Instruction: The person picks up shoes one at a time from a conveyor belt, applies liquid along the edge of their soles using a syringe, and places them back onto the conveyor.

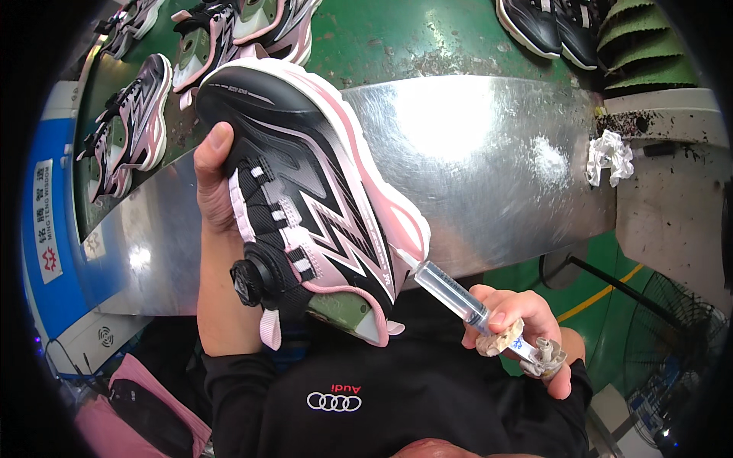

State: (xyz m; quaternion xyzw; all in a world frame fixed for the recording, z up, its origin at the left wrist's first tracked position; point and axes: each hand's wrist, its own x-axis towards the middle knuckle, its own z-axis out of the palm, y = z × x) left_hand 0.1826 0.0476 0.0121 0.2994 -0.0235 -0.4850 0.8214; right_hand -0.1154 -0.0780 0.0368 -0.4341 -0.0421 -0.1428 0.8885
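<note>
A black and pink sneaker (305, 191) with a white-edged pink sole is tilted up over the metal sheet, its toe pointing away from me. My left hand (215, 172) grips it from the left side, thumb up by the toe, the other fingers mostly hidden behind the shoe. A round black dial (248, 282) sits at its tongue, and a green insole (347, 314) shows in its collar. In my right hand (523, 328) is a clear syringe (454, 294) with whitish wrapping around its finger flange and plunger end. The syringe's tip meets the sneaker where upper and sole join, near the heel.
More sneakers (137, 114) stand on the green bench top (412, 38) at the far left; a black pair (546, 30) stands far right. Crumpled white paper (609, 158) lies at the metal sheet's (489, 183) right end. A black fan (668, 336) stands low on the right.
</note>
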